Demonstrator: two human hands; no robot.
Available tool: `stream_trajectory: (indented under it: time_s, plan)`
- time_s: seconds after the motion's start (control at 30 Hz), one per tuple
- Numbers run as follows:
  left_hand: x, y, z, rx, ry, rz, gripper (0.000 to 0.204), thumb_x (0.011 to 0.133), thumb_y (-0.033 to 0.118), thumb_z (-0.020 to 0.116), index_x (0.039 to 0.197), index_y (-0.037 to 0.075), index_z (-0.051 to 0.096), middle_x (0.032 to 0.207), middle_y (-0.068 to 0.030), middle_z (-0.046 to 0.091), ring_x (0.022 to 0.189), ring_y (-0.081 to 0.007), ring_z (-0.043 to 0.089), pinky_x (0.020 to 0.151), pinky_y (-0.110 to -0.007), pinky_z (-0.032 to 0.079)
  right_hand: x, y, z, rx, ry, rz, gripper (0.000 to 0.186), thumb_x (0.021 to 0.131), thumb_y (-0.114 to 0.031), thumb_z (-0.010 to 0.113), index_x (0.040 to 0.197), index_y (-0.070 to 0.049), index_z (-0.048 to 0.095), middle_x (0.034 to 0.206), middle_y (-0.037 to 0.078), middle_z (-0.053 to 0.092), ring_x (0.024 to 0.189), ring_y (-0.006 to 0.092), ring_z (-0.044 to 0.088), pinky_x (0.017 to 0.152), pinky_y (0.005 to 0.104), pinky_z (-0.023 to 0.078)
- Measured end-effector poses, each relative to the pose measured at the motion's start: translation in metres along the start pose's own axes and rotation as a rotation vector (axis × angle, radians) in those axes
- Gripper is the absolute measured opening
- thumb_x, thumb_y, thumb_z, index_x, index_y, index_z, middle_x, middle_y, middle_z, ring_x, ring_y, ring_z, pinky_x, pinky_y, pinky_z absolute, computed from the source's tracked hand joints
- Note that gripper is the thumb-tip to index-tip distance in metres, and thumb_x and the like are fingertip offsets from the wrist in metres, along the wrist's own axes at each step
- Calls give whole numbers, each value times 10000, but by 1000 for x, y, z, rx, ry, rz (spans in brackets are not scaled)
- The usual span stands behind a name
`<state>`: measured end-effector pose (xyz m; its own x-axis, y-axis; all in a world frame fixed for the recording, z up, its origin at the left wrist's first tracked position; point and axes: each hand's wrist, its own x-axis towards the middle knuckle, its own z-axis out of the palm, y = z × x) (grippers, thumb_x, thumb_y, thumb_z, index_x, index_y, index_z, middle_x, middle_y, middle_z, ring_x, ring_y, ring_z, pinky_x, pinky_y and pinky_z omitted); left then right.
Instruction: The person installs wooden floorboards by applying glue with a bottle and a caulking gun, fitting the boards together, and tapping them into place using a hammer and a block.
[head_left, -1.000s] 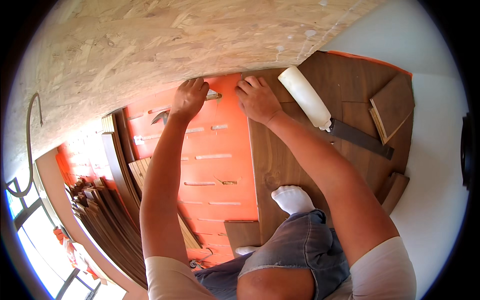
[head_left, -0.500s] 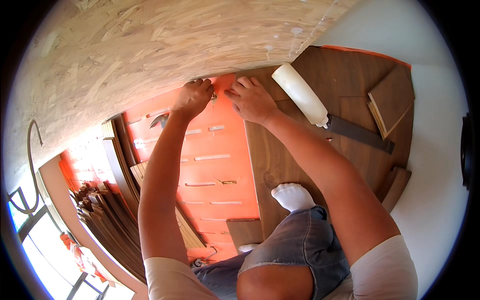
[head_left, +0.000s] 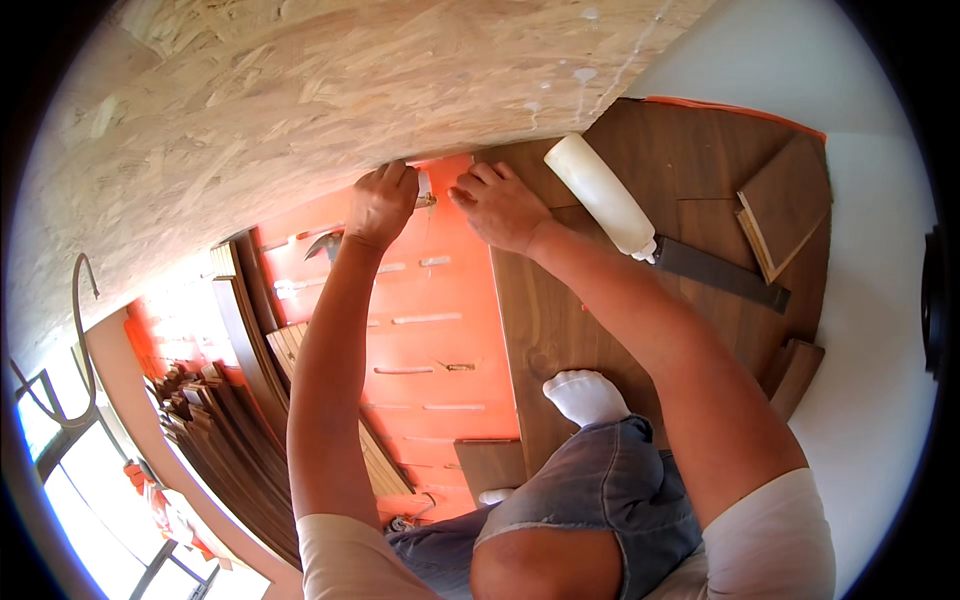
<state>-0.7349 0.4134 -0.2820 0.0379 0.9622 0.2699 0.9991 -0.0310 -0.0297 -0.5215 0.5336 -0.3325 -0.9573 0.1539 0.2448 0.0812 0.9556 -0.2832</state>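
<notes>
Brown floor planks (head_left: 540, 300) lie on the right, their straight edge meeting a slotted orange underlay sheet (head_left: 430, 345). At the far end, by the wood-strand board wall (head_left: 330, 90), my left hand (head_left: 383, 205) is closed over the underlay; what its fingers hold, if anything, is hidden. A white patch (head_left: 424, 184) shows right beside those fingers, above a small torn slot. My right hand (head_left: 500, 207) rests at the planks' edge with fingers stretched out and a little bent, reaching over the underlay. Nothing shows in it.
A white squeeze bottle (head_left: 600, 195) lies on the planks beside a dark flat strip (head_left: 722, 273). Cut plank pieces (head_left: 785, 205) lie farther right. Left of my arm are a hammer head (head_left: 324, 245) and stacked planks (head_left: 225, 450). A cable (head_left: 78, 330) hangs from the wall.
My left hand has shifted slightly, and a white patch now shows beside its fingers. My right hand has stayed nearly in place. The whole view has tilted a little.
</notes>
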Motion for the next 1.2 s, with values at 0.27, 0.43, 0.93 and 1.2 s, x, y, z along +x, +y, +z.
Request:
stream_trajectory:
  time_s: [0.27, 0.43, 0.93, 1.2]
  plan:
    - [-17, 16, -12, -45, 136, -295, 44, 919, 80, 737, 890, 74, 704, 841, -54, 648, 722, -247, 673, 625, -363, 544, 2, -4, -6, 3, 2, 4, 420, 897, -191, 666, 1295, -58, 659, 1314, 59, 624, 1286, 254, 527, 1073, 428, 426]
    - [-34, 23, -4, -99, 266, -586, 64, 896, 49, 725, 869, 101, 699, 824, -57, 629, 679, -234, 657, 596, -364, 526, 3, -3, -8, 44, 3, 34, 445, 896, -193, 661, 1316, -51, 630, 1453, 104, 587, 1409, 294, 482, 1189, 461, 366]
    - [-112, 1, -54, -643, 263, -1477, 305, 994, 272, 738, 963, -30, 767, 720, -25, 659, 625, -95, 548, 603, -301, 468, 23, 3, 3, 95, -21, 86, 414, 901, -172, 641, 1297, -49, 665, 1338, 135, 639, 1351, 283, 540, 1155, 466, 399]
    - [-106, 59, -47, -561, 395, -1417, 264, 975, 216, 747, 1060, -32, 773, 811, -116, 711, 706, -210, 643, 690, -351, 517, 94, 5, -16, -92, -508, -237, 247, 961, -125, 561, 1161, -124, 707, 1098, 149, 703, 995, 330, 728, 792, 462, 595]
